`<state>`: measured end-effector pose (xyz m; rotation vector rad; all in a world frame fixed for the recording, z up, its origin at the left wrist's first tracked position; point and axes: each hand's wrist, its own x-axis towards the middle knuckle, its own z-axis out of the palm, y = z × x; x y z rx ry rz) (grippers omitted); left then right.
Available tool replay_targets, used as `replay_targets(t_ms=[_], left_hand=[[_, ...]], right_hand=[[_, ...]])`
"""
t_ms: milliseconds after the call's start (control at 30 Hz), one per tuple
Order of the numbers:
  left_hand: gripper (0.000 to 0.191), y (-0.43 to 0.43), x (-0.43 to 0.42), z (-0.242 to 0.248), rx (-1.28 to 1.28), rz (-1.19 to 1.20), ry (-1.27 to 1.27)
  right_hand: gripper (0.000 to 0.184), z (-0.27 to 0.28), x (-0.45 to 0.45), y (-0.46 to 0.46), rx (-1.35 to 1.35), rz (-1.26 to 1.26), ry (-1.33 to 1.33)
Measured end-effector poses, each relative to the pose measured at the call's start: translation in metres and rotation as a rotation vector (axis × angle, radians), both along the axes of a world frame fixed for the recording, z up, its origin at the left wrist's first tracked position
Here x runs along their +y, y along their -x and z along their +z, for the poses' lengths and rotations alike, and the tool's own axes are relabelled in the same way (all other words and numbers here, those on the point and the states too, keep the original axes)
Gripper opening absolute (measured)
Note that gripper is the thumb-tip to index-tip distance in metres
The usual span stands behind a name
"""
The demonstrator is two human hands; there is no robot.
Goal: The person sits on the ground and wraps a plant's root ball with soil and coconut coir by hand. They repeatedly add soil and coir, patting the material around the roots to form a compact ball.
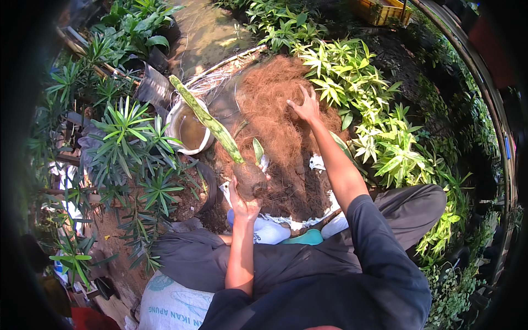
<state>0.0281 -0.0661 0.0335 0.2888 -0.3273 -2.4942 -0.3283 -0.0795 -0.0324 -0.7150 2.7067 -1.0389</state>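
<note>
My left hand (246, 207) is cupped under the rounded brown root ball (250, 181) of a snake plant and holds it up. The plant's long mottled leaf (208, 120) leans up and to the left, and a short leaf (258, 151) stands beside it. Farther out, my right hand (306, 105) is over a heap of reddish-brown coconut fibre (268, 93), its fingers spread and nothing gripped. Whether the fingertips touch the fibre, I cannot tell. Dark soil (295, 198) lies between the heap and my feet, with the torn white edge of a sack (299, 223) around it.
A white bucket (170, 123) of brownish water stands left of the fibre, near a bundle of pale string (210, 82). Leafy plants (330, 62) border the right side, and more plants (128, 128) crowd the left. A printed sack (177, 303) lies beneath me. A yellow crate (377, 12) sits far off.
</note>
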Motion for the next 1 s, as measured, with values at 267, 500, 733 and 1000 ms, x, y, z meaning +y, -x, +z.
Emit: replay_targets(t_ms=[267, 500, 733, 1000], left_hand=[[0.059, 0.008, 0.008, -0.003, -0.14, -0.023, -0.024], [0.06, 0.01, 0.018, -0.001, -0.064, -0.09, -0.014], [0.062, 0.012, 0.026, -0.013, -0.079, -0.184, 0.023], [0.062, 0.011, 0.03, -0.022, -0.069, -0.167, -0.04]], right_hand=[[0.069, -0.063, 0.028, -0.008, -0.027, 0.032, -0.238], [0.053, 0.01, 0.053, -0.023, 0.006, -0.008, 0.083], [0.052, 0.09, 0.054, -0.011, 0.28, 0.103, 0.296], [0.033, 0.188, 0.035, 0.002, 0.236, 0.076, 0.84]])
